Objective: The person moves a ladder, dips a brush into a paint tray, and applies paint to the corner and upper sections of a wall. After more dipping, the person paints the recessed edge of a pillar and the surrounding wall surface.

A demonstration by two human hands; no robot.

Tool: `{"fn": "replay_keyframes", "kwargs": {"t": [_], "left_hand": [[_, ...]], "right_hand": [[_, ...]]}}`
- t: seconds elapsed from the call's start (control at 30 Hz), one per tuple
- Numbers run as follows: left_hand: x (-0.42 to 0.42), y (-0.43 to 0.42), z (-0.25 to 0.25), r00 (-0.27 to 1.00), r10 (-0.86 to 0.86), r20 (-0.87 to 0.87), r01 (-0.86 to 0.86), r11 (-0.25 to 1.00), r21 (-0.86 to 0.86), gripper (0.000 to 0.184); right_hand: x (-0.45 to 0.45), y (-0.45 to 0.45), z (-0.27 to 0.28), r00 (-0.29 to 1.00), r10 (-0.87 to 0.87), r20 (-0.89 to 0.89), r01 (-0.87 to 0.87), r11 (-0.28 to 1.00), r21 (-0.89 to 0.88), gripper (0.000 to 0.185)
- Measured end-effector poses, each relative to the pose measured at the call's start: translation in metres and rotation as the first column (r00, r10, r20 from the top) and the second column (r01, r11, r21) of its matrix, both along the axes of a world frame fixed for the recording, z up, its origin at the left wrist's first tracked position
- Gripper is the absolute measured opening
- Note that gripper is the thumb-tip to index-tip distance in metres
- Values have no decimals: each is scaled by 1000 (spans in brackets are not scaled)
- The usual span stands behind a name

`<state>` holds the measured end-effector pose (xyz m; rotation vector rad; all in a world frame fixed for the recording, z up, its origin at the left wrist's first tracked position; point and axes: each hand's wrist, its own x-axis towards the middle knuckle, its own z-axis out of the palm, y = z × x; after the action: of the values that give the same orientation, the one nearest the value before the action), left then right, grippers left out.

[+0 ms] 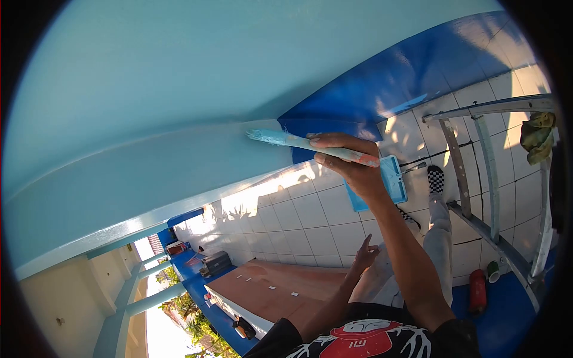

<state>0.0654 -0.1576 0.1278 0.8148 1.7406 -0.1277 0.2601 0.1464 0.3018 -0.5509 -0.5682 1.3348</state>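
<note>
Our right hand (349, 156) gripped a paintbrush (334, 150), with the thumb and fingers closed around its handle. The handle was pale and bore reddish-orange smears near its butt end. The bristles were coated in light blue and pointed away from us, over the light blue ledge (179, 161) close to the corner where the dark blue wall section (418, 65) began. We could not tell for certain whether their tips touched the paint surface.

Our left hand (365, 255) was empty and released, its index finger extended, lower down and well apart from the brush.

Beyond our right wrist, and partly hidden by it, a blue paint tray (395, 185) lay on the white tiled floor (304, 218). A tool with a thin handle (415, 169) rested at the tray, its other end too hidden to name. Near the tray we had one checkered shoe (436, 180) in plain view and the other mostly behind our right forearm.

To our right stood a metal ladder (490, 173) with a crumpled greenish cloth (537, 138) hanging on it. Near its foot were a red bottle (477, 291) and a green cup (493, 272). To our left we saw a brown tabletop (274, 292) and, beyond it, a dark box (216, 262) on a blue surface (200, 286).
</note>
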Motion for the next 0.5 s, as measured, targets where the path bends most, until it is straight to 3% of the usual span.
{"fn": "replay_keyframes", "kwargs": {"t": [0.03,0.13,0.2,0.27,0.4,0.5], "left_hand": [[-1,-1,-1,1000,-3,-2,3,1000,-1,83],[3,2,2,1000,6,16,-7,1000,26,83],[6,6,7,1000,2,-14,-2,998,-57,83],[4,1,4,1000,-14,-11,14,999,-37,84],[-1,0,4,1000,-2,-6,2,999,-51,84],[-4,-3,2,1000,16,-3,-16,999,-33,84]], "right_hand": [[-3,-6,0,997,14,70,-14,1000,5,28],[-6,-40,-10,998,34,61,-33,999,-8,29],[-1,-52,-16,997,73,37,-71,996,-54,30],[5,-57,-16,998,-6,-59,-4,986,-169,31],[8,-16,-9,998,-56,-40,52,993,-109,28],[-4,-30,-11,999,7,53,-1,994,-106,28]]}}
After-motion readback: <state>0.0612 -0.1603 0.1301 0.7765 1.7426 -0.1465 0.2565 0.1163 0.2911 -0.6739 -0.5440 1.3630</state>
